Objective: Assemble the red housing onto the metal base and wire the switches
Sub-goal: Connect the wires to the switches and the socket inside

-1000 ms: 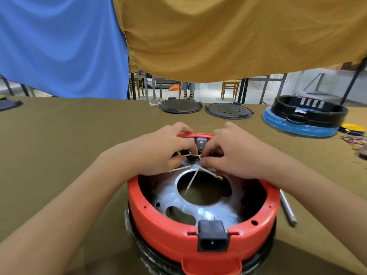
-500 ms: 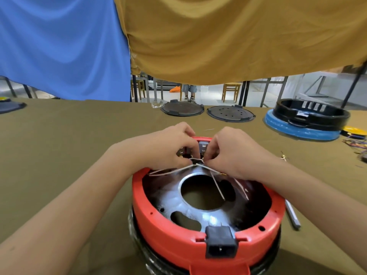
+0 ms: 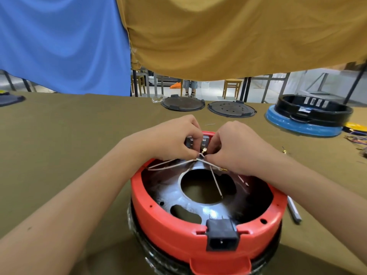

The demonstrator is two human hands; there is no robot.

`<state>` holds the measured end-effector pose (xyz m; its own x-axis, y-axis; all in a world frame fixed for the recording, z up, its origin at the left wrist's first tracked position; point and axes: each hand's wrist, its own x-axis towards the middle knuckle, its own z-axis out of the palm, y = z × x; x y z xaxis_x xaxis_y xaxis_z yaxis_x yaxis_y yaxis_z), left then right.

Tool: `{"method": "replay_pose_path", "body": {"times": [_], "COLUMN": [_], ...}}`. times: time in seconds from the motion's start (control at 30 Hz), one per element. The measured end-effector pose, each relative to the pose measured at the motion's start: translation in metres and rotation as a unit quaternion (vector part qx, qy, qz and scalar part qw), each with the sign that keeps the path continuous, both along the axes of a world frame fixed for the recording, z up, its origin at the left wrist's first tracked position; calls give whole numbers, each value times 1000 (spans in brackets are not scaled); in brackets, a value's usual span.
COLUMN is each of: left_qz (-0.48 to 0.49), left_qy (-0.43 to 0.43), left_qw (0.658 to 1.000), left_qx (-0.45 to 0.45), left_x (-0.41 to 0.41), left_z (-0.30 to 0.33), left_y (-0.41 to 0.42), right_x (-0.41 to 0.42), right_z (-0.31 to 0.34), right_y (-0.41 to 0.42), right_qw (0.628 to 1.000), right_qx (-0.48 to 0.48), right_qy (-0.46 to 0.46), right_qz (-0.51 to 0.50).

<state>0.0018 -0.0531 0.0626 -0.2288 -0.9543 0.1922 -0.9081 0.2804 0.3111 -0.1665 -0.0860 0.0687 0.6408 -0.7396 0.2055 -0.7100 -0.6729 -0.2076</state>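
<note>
- Two bare hands meet over the far rim of a round red housing [image 3: 178, 231], which sits on a shiny metal base [image 3: 174, 197] with a large round hole in its middle.
- The left hand [image 3: 170, 139] has its fingers curled, with thumb and forefinger pinching thin white wires [image 3: 170, 164] where several of them cross.
- The right hand [image 3: 236, 147] is also curled, its fingertips pinching a wire end with a small brass terminal [image 3: 204, 155] just in front of the switches [image 3: 204, 141].
- The switches are grey blocks set inside the housing's far wall, partly hidden behind the fingers.
- Compared with a second ago, the wires are lifted and pulled further out: two strands now stretch left across the rim, and one hangs down over the central hole.
- The brass terminal is now raised between the fingertips, where earlier both hands pressed lower against the switches.
- A black power socket [image 3: 222, 237] sits in the housing's near wall.
- The assembly rests on an olive-brown table [image 3: 59, 145].
- A grey pen-like tool [image 3: 294, 210] lies on the table just right of the housing.
- Two black round lids [image 3: 182, 104] and a black ring on a blue base [image 3: 309, 120] lie further back.
</note>
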Motion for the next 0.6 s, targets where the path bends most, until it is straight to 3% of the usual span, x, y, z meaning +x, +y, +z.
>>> {"method": "replay_pose_path", "body": {"times": [0.6], "left_qz": [-2], "left_qy": [7], "left_qw": [1000], "left_qx": [-10], "left_x": [3], "left_z": [-2], "left_y": [-3], "right_x": [-1], "right_z": [1], "right_y": [0], "right_qw": [1000], "right_qx": [8], "right_qy": [-5], "right_qz": [17]}}
